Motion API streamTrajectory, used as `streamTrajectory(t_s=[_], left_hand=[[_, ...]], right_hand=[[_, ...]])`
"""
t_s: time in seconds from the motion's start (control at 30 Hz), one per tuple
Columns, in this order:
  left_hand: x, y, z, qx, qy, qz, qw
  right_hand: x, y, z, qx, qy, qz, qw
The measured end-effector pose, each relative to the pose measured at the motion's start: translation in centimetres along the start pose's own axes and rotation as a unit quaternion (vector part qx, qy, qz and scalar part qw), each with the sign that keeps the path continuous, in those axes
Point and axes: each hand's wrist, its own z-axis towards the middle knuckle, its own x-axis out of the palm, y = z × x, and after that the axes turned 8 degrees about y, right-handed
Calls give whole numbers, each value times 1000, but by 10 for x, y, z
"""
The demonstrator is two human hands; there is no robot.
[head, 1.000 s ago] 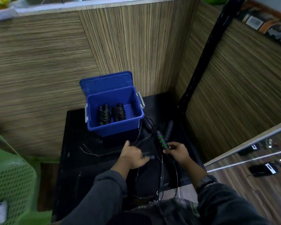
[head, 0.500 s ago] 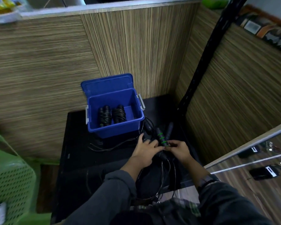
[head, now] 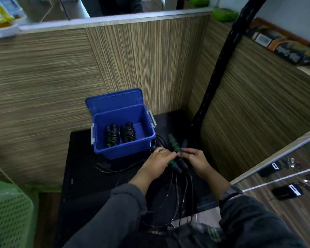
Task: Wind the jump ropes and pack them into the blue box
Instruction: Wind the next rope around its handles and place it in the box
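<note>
Head view, hands: our left hand (head: 157,162) and right hand (head: 197,161) meet over the black handles (head: 175,154) with green rings, fingers curled around them. We judge we are bringing the two handles side by side so the cord can be wound round them.
Head view, cord: the thin black cord (head: 177,192) hangs in loose loops from the handles toward our lap, not yet wound.
Head view, blue box (head: 125,149): open, lid tipped back against the wall, just beside our hands to the left. We judge it sits that near so a finished bundle drops straight in.
Head view, packed ropes: two wound bundles (head: 120,134) stand side by side in the left part of the box, leaving room on the right.
Head view, surface: a black table (head: 82,176) carries the box; a stray cord (head: 115,169) trails in front of it.
Head view, room: striped wood panels (head: 141,68) enclose the corner; a green basket (head: 9,215) stands at the left.
</note>
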Motion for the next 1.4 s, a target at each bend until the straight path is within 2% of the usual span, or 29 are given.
streamTrajectory(t_s=[0.1, 0.17, 0.23, 0.33, 0.37, 0.47, 0.63, 0.73, 0.8, 0.9, 1.03, 1.3, 1.4], left_hand=[[-10, 5, 1, -1, 5, -56, 998], [-17, 12, -3, -6, 13, -74, 997], [-25, 17, -10, -15, 30, -75, 997], [-34, 24, -19, -37, 49, -60, 996], [-37, 26, -23, -50, 55, -35, 997], [-43, 37, -35, -48, 39, 128, 990], [-58, 57, -46, -59, 46, 166, 983], [-69, 61, -50, -101, 72, 196, 973], [-77, 65, -55, -167, 82, 193, 963], [-85, 72, -60, -224, 91, 182, 953], [-88, 77, -66, -249, 107, 146, 951], [-100, 73, -71, -243, 67, 62, 966], [-105, 70, -73, -219, 78, 49, 971]], right_hand=[[10, 8, 2, 10, 35, -25, 999], [15, 13, 2, 57, 67, -25, 996], [19, 21, -1, 114, 133, -12, 984], [23, 24, 2, 128, 212, -35, 968], [26, 25, 3, 123, 224, -39, 966], [34, 34, 10, 129, 251, -38, 959], [53, 67, 18, 145, 304, -98, 936], [66, 79, 26, 117, 304, -101, 940], [74, 87, 27, 93, 291, -101, 947], [85, 96, 29, 57, 283, -190, 938], [92, 99, 41, 30, 304, -340, 890], [101, 119, 38, -24, 314, -291, 903], [101, 121, 40, -47, 308, -296, 903]])
